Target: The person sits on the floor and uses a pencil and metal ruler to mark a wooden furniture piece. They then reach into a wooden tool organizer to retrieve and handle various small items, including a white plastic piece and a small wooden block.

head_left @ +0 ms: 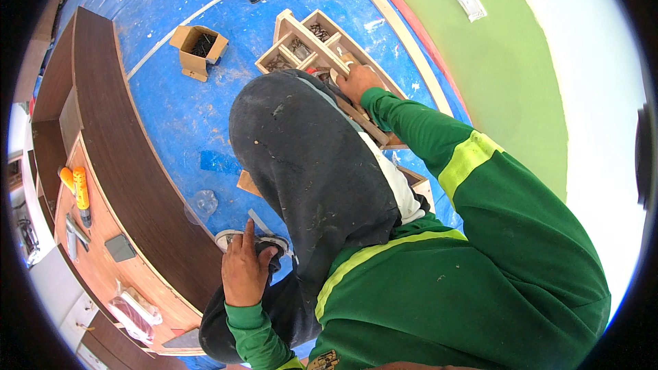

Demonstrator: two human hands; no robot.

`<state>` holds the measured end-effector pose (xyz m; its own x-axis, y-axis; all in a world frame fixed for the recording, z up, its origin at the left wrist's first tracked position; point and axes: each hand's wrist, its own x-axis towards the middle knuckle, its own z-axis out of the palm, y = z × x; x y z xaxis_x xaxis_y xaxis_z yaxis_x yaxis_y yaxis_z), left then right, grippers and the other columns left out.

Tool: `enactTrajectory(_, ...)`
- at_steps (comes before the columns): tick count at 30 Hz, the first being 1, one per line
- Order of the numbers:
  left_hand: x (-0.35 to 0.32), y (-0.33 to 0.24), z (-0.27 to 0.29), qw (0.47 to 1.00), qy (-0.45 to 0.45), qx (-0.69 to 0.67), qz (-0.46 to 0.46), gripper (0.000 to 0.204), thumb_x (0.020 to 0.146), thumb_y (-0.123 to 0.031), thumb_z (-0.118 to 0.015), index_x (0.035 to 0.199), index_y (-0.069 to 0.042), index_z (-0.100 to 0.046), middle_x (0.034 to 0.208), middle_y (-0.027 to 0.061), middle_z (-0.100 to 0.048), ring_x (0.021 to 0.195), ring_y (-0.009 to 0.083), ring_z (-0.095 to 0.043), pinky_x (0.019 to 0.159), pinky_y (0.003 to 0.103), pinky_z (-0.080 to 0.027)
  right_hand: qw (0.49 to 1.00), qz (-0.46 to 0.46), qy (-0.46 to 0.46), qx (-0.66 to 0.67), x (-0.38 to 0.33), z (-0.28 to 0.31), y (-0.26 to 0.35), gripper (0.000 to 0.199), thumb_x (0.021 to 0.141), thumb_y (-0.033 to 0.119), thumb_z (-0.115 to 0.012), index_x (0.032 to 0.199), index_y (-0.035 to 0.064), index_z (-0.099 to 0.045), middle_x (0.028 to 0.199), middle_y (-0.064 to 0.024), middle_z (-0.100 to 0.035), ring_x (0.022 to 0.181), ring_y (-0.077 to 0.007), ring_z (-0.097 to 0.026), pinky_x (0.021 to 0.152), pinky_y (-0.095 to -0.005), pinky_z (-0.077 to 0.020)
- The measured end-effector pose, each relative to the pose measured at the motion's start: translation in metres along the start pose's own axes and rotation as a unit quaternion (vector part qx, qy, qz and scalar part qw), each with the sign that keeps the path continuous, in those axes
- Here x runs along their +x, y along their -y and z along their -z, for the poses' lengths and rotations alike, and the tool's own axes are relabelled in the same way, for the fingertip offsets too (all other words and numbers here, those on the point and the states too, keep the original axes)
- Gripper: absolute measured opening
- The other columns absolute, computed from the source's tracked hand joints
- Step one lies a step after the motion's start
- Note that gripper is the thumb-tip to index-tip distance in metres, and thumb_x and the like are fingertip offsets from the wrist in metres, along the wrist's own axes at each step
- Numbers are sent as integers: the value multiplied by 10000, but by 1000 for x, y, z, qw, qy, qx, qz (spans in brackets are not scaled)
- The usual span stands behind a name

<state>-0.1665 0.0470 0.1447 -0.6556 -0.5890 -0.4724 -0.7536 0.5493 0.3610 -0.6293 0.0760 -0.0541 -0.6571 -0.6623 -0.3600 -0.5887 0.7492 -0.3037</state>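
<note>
At the far end of the wooden compartment tray (295, 27), the right hand (356, 82) reaches down in a green sleeve with its fingers drawn loosely together over one of the nearer sections; whether they have pinched anything cannot be told, since the knuckles hide the tips. The tray lies on the blue floor sheet (171, 116), just beyond the person's raised knee in dark, dust-marked trousers (308, 157), and its small sections hold dark heaps of what look like screws or similar fasteners. Such pieces would likely be hard, light one by one, and pointed, best picked up in a small pinch from the top of a heap; the tray itself looks stiff and would be heavy when loaded, best taken by its outer walls or dividers.

The left hand (243, 267) rests lower down with fingers partly spread, lying on the dark trouser leg near the shoe (229, 238), holding nothing visible.

Further out, an open cardboard box (199, 48) with dark contents sits on the sheet, well apart from the tray. A curved dark-brown cabinet (137, 164) runs along the left, with an orange tool (81, 192) on its shelf.
</note>
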Motion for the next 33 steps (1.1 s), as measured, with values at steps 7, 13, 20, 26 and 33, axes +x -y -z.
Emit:
enactTrajectory(7,0,0,-1,1000,-3,0,2,737,905,-289,-830,1536,-21,-557,1126,198,-669,1017,396,-688,887,492,-540,1000,-2,-4,3,-1,0,0,532,962,411,-612,1104,-81,-753,1010,-351,-754,968,-486,-757,938,-556,-598)
enactTrajectory(13,0,1,-2,1000,-6,1,0,739,906,-292,-831,1537,-22,-556,1127,197,-668,1022,396,-687,891,492,-540,1000,-10,4,-5,1,0,0,530,957,414,-616,1104,-76,-755,1017,-345,-758,968,-477,-763,939,-554,-601)
enactTrajectory(20,0,1,-2,1000,-5,-1,-2,737,907,-287,-829,1537,-22,-553,1126,202,-665,1022,404,-683,891,496,-538,1000,-12,7,-3,1,-1,-1,533,954,408,-621,1117,-82,-755,1021,-347,-758,975,-479,-762,940,-553,-602)
enactTrajectory(26,-1,3,-3,1000,-7,-7,-7,748,904,-277,-830,1546,-23,-543,1138,200,-662,1023,407,-680,891,496,-537,1000,-10,-2,11,0,-1,0,560,948,427,-625,1078,-105,-746,1013,-366,-745,982,-496,-749,949,-552,-587)
enactTrajectory(33,0,0,-1,1000,-2,7,2,747,903,-281,-829,1545,-23,-547,1141,195,-658,1016,398,-678,873,488,-538,1000,0,-17,14,2,-5,-3,584,944,442,-625,1066,-118,-738,994,-378,-738,969,-508,-744,948,-554,-583)
